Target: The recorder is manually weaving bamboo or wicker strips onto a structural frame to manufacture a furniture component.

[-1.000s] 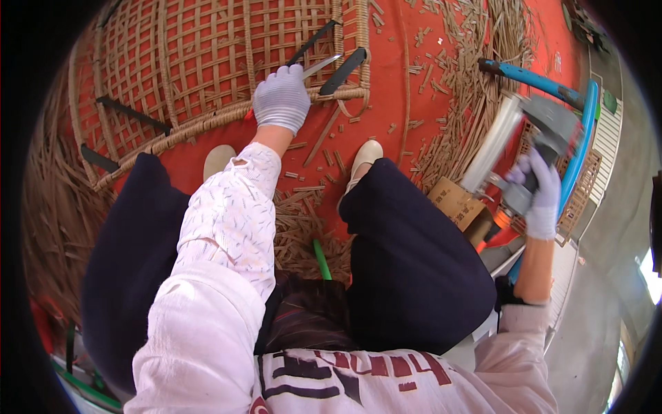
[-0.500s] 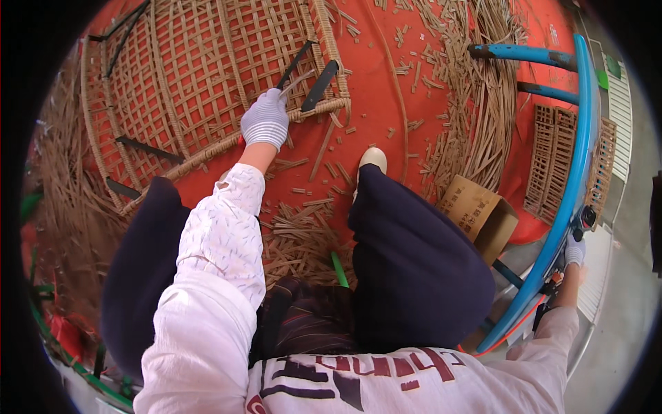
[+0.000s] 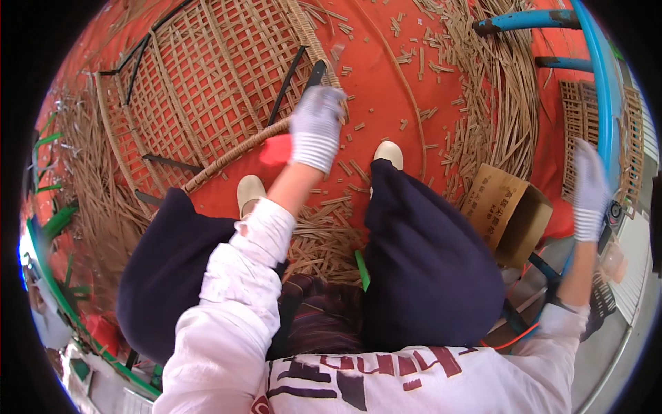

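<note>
Brown wicker panel (image 3: 214, 90) lies on red sheet (image 3: 376, 76), likely for easy reach | left hand (image 3: 317, 127) at its corner, grip unclear | right hand (image 3: 589, 183) beside blue frame (image 3: 603, 69), fingers extended

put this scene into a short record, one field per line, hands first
left hand: gloved, at the near right corner of the woven panel, by a black strip; grip blurred
right hand: gloved, raised beside the blue metal frame in view; blurred, no held object clear
left hand and right hand gloves: pale, striped at the wrists
woven panel: open lattice with a bound rim
black strip: partly behind the left hand
blue metal frame: right side
cardboard box: open end showing
floor covering: red, strewn with offcuts
</note>
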The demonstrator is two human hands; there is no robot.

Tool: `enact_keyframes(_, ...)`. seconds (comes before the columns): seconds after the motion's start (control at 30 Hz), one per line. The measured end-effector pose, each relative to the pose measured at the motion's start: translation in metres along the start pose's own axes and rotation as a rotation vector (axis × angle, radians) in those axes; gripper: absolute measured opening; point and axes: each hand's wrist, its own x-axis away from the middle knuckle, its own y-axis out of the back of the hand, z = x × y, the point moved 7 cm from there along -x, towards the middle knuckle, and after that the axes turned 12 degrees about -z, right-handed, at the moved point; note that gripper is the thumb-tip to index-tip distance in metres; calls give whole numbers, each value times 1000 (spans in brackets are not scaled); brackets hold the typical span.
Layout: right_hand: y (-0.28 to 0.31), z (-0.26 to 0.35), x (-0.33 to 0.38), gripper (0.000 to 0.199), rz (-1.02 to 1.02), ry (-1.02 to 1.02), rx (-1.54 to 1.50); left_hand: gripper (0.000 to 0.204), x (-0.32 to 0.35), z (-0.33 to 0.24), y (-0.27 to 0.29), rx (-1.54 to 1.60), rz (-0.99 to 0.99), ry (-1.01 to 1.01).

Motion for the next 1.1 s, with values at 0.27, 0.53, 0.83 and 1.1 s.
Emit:
enact_keyframes(0.27,-278,153,101,35,841,-718,-960,23,106,0,-68,287,449,917)
enact_keyframes(0.53,-325,122,60,25,602,-833,-940,24,50,24,-34,-207,273,96)
enact_keyframes(0.83,-378,148,73,37,897,-301,-358,44,-18,81,2,-817,99,-233)
enact_keyframes(1.1,-387,156,65,39,914,-249,-219,42,-25,114,-8,-816,225,196)
